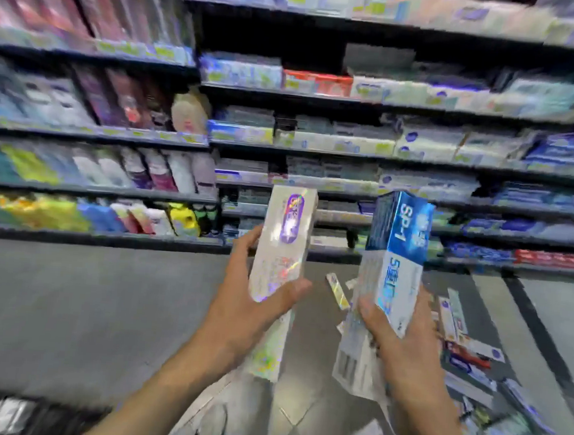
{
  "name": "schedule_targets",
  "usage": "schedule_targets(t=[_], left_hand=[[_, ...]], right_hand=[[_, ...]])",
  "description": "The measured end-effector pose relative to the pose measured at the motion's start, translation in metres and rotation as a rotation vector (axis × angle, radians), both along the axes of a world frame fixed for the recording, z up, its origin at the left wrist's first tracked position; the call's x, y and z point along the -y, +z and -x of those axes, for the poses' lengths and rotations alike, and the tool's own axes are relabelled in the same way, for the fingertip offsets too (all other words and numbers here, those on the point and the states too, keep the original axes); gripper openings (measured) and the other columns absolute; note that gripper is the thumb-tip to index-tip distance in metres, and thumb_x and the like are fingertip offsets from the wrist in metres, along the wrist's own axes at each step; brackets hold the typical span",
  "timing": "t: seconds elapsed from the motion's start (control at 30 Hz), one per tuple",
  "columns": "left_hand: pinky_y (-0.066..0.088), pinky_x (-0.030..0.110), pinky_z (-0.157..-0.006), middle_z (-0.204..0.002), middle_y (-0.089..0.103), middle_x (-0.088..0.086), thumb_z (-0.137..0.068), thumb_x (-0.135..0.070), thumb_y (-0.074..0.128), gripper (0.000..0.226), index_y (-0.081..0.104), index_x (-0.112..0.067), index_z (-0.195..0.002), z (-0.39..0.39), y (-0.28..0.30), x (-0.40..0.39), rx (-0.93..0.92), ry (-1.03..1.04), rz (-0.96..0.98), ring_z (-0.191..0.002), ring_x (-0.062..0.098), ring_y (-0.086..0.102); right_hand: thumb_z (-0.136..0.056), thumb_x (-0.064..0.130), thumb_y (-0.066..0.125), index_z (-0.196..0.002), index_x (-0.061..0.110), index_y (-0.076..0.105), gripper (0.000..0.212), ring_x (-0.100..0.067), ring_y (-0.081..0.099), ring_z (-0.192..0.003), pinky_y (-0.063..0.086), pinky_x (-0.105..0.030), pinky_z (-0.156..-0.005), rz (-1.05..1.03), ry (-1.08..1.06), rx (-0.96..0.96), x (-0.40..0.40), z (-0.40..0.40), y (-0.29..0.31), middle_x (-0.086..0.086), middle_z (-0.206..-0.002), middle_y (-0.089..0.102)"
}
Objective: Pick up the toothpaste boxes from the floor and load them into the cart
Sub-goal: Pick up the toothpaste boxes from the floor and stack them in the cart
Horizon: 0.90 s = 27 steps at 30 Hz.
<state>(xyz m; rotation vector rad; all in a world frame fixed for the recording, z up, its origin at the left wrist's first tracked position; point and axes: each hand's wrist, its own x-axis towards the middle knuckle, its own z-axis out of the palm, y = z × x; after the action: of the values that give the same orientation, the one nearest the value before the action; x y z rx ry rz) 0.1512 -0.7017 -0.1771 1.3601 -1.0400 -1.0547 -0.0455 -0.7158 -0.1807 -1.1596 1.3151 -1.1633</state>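
At centre frame the left hand (248, 303) clasped the lower half of a holographic white toothpaste box (285, 241), thumb across its face, forearm rising from the bottom edge. Right of it, the right hand (396, 332) gripped several blue-and-white boxes (395, 263) upright. They looked light, stiff and glossy, probably slippery; holding the long sides suited them. More boxes (474, 355) lay scattered on the floor (83, 304) at lower right. No cart was identifiable.

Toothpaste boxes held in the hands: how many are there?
2: a holographic white box in the left hand, a blue-and-white box in the right hand. More may be hidden behind.
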Motion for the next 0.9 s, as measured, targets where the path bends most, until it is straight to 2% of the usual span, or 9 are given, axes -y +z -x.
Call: schedule_targets(t=[0.1,0.23,0.33,0.4,0.53,0.67,0.77,0.83,0.9], left_hand=[[0.045,0.006,-0.080,-0.121,0.064,-0.019,-0.065,-0.051,0.082,0.078,0.042,-0.039,-0.132,-0.053,0.023,-0.045,0.002,0.207,0.042,-0.103,-0.006,0.062],[0.047,0.011,-0.083,-0.115,0.062,-0.032,-0.065,-0.052,0.080,0.079,0.041,-0.038,-0.132,-0.129,0.032,-0.120,-0.004,0.529,0.032,-0.107,-0.007,0.062],[0.048,0.012,-0.081,-0.125,0.062,-0.021,-0.061,-0.057,0.079,0.087,0.041,-0.036,-0.136,-0.176,0.033,-0.184,-0.007,0.760,0.020,-0.109,-0.005,0.062],[0.047,0.008,-0.076,-0.123,0.062,-0.017,-0.063,-0.057,0.082,0.078,0.043,-0.041,-0.129,-0.202,0.030,-0.227,-0.021,0.927,0.018,-0.103,-0.008,0.063],[0.045,0.005,-0.073,-0.124,0.061,-0.013,-0.070,-0.051,0.087,0.077,0.042,-0.038,-0.131,-0.257,0.013,-0.315,-0.027,1.175,-0.021,-0.097,-0.011,0.062],[0.049,0.022,-0.088,-0.119,0.060,-0.030,-0.060,-0.059,0.078,0.090,0.036,-0.038,-0.136,-0.316,-0.012,-0.400,-0.079,1.342,-0.089,-0.107,-0.010,0.060],[0.050,0.038,-0.096,-0.105,0.062,-0.039,-0.057,-0.060,0.078,0.083,0.041,-0.042,-0.129,-0.354,-0.033,-0.445,-0.093,1.459,-0.133,-0.100,-0.010,0.062],[0.051,0.040,-0.095,-0.104,0.062,-0.038,-0.057,-0.060,0.078,0.078,0.041,-0.047,-0.125,-0.370,-0.043,-0.465,-0.110,1.506,-0.164,-0.099,-0.008,0.063],[0.052,0.040,-0.095,-0.107,0.062,-0.036,-0.062,-0.059,0.083,0.086,0.038,-0.039,-0.133,-0.378,-0.052,-0.477,-0.149,1.533,-0.182,-0.102,-0.005,0.064]], right_hand=[[-0.083,0.029,0.072,-0.132,0.035,0.050,0.054,0.013,0.062,-0.094,0.045,-0.005,-0.072,0.043,0.230,-0.034,-0.005,-0.053,0.028,0.026,-0.107,0.068],[-0.089,0.010,0.070,-0.129,0.025,0.052,0.046,0.015,0.062,-0.083,0.044,-0.002,-0.066,0.045,0.519,-0.042,-0.022,-0.145,0.044,0.019,-0.102,0.070],[-0.086,0.017,0.073,-0.124,0.032,0.054,0.046,0.006,0.066,-0.088,0.049,-0.013,-0.075,0.056,0.747,-0.049,-0.052,-0.220,0.045,0.025,-0.097,0.070],[-0.078,0.028,0.077,-0.125,0.035,0.054,0.052,-0.001,0.068,-0.093,0.051,-0.025,-0.081,0.032,0.877,-0.045,-0.080,-0.267,0.041,0.021,-0.101,0.071],[-0.083,0.022,0.078,-0.126,0.046,0.052,0.056,-0.001,0.066,-0.103,0.050,-0.030,-0.089,0.013,1.114,-0.084,-0.141,-0.359,0.026,0.022,-0.111,0.070],[-0.086,0.016,0.076,-0.129,0.047,0.047,0.060,0.010,0.063,-0.099,0.048,-0.015,-0.082,0.037,1.301,-0.173,-0.201,-0.443,0.011,0.034,-0.107,0.065],[-0.086,0.014,0.076,-0.130,0.037,0.050,0.056,-0.001,0.066,-0.098,0.053,-0.022,-0.079,0.026,1.385,-0.251,-0.238,-0.493,-0.003,0.022,-0.105,0.069],[-0.086,0.014,0.077,-0.131,0.031,0.051,0.055,-0.006,0.068,-0.098,0.055,-0.028,-0.083,0.023,1.424,-0.295,-0.254,-0.516,-0.013,0.014,-0.106,0.071],[-0.084,0.014,0.079,-0.131,0.028,0.051,0.057,-0.007,0.068,-0.100,0.054,-0.025,-0.083,0.024,1.458,-0.336,-0.264,-0.535,-0.023,0.012,-0.108,0.071]])
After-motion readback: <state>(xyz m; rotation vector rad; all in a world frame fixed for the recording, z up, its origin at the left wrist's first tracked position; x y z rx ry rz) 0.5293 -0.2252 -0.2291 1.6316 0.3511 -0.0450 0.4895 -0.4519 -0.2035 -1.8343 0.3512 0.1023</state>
